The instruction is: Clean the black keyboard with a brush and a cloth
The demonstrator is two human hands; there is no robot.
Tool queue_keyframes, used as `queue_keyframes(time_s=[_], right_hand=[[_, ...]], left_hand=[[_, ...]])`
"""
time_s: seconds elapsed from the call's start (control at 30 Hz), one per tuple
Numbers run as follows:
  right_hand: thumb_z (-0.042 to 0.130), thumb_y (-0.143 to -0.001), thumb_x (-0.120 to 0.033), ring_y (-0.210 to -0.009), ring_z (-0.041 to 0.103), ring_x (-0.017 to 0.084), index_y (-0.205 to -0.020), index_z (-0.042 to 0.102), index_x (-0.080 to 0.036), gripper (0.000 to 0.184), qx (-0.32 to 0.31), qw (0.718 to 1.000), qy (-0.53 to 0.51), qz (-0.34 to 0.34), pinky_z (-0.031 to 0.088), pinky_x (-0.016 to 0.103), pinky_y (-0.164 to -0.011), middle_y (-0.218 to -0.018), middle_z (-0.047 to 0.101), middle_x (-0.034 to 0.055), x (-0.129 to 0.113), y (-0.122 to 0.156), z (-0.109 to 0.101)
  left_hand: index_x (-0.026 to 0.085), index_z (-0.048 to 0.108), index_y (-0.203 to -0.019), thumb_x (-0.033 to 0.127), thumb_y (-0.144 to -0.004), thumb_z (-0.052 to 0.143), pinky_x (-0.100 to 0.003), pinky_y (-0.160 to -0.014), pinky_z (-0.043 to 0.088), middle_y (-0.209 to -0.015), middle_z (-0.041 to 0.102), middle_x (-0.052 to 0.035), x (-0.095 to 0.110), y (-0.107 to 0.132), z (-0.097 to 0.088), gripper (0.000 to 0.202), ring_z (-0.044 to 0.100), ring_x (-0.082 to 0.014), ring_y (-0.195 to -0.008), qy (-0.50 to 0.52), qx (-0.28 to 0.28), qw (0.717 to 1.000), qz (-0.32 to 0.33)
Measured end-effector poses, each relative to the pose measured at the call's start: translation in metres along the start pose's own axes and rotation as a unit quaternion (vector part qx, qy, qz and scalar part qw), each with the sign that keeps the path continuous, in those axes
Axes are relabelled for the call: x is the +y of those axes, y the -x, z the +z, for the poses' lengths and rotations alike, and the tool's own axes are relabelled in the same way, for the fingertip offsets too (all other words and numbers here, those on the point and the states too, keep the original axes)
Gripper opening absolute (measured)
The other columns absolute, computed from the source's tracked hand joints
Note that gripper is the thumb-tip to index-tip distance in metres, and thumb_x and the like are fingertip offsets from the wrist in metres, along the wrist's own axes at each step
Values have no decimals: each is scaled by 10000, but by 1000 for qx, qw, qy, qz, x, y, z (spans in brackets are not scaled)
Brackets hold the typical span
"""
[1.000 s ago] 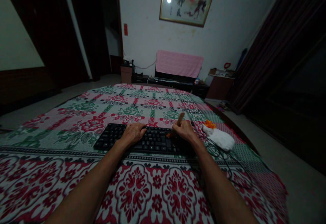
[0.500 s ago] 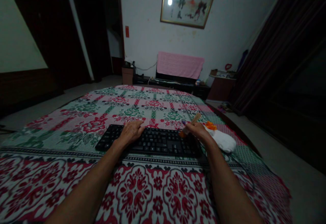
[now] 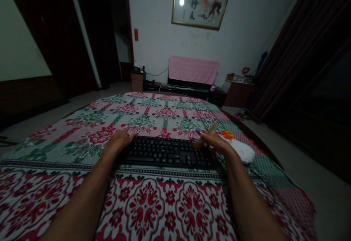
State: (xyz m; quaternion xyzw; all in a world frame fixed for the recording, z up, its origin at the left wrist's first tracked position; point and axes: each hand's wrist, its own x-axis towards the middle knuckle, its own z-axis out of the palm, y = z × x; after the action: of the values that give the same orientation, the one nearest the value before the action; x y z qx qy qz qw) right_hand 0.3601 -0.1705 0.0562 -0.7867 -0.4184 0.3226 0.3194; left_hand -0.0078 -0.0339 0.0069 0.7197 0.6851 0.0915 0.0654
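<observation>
A black keyboard (image 3: 167, 151) lies across the patterned bedspread in front of me. My left hand (image 3: 120, 139) is closed over its left end, thumb by the back edge; the hand and forearm hide that corner. Above the number-pad side, my right hand (image 3: 214, 141) grips a small brush (image 3: 212, 127) with a pale handle and an orange lower end. The orange end is close to the keys; whether it touches them I cannot tell. A small purple spot shows beside those fingers. Just right of this hand sits a white cloth bundle (image 3: 243, 151) with an orange piece (image 3: 227, 134) behind it.
The flowered bedspread (image 3: 148, 201) covers the bed under everything. A dark cable (image 3: 264, 180) curves over it at the right. Beyond the bed stand a low black cabinet, a pink towel (image 3: 193, 68) draped over something, and a side cabinet (image 3: 238, 93).
My left hand has slid left, from over the keys to the keyboard's left end. My right hand with the brush has barely moved.
</observation>
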Motion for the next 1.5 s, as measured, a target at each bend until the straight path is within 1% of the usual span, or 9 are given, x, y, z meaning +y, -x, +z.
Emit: queue_keyframes(time_s=[0.17, 0.33, 0.5, 0.6, 0.77, 1.0, 1.1, 1.3, 1.5], right_hand=[[479, -729, -328, -460, 426, 110, -646, 565, -148, 215, 15, 999, -21, -36, 304, 221, -444, -526, 540, 8, -9, 6, 13], [461, -748, -388, -588, 526, 146, -678, 610, -124, 311, 77, 992, 2, -97, 356, 223, -509, -630, 609, 42, -14, 4, 29], [458, -736, -400, -658, 559, 173, -712, 649, -123, 337, 88, 989, 18, -120, 373, 232, -545, -657, 614, 46, -16, 4, 35], [467, -727, -388, -665, 566, 183, -697, 648, -117, 327, 116, 984, 19, -132, 381, 233, -547, -631, 606, 52, -18, 3, 36], [485, -736, -425, -716, 584, 180, -773, 644, -124, 343, 98, 965, -32, -241, 415, 231, -602, -686, 624, 39, -30, 10, 56], [474, -777, -372, -748, 607, 167, -793, 630, -153, 269, 26, 947, -37, -317, 439, 226, -656, -777, 663, 40, -29, 17, 102], [456, -790, -351, -685, 605, 160, -756, 628, -152, 264, 54, 950, 27, -306, 414, 214, -600, -717, 655, 37, -25, 13, 97], [463, -781, -376, -676, 614, 202, -640, 632, -133, 328, 149, 962, 129, -189, 379, 241, -577, -639, 646, 86, -26, 7, 60], [478, -758, -388, -751, 612, 177, -792, 639, -142, 297, 68, 960, -19, -271, 422, 220, -628, -748, 662, 42, -30, 13, 71]], left_hand=[[116, 540, -1210, 496, -811, 330, -379, -933, 401, -1211, 572, -172, -3, 0, -6, 589, 516, -290, -1132, 35, 40, 998, 20], [144, 545, -1203, 463, -818, 342, -381, -930, 406, -1242, 555, -149, -12, -1, -5, 539, 510, -279, -1134, 56, 73, 996, 10], [190, 564, -1171, 490, -795, 383, -552, -905, 363, -1266, 525, -157, 0, 7, -11, 514, 461, -363, -1155, 23, 64, 996, -64], [208, 554, -1178, 453, -818, 381, -549, -958, 317, -1302, 502, -127, 25, 17, -11, 468, 417, -323, -1208, 29, 71, 997, 24], [205, 524, -1211, 447, -834, 406, -392, -1021, 309, -1345, 466, -93, 64, 34, 2, 464, 380, -228, -1259, 46, 26, 977, 206], [196, 527, -1203, 423, -839, 430, -428, -994, 324, -1355, 442, -121, 74, 44, 12, 440, 366, -250, -1259, 15, 21, 971, 237], [207, 531, -1197, 429, -843, 422, -421, -999, 319, -1358, 440, -110, 74, 44, 11, 433, 371, -244, -1256, 15, 23, 972, 234], [188, 524, -1210, 438, -848, 407, -418, -987, 336, -1348, 448, -123, 74, 45, 11, 455, 379, -249, -1252, 4, 25, 971, 237], [205, 526, -1203, 431, -845, 417, -419, -991, 329, -1353, 444, -112, 73, 44, 12, 437, 381, -244, -1249, 14, 23, 971, 236]])
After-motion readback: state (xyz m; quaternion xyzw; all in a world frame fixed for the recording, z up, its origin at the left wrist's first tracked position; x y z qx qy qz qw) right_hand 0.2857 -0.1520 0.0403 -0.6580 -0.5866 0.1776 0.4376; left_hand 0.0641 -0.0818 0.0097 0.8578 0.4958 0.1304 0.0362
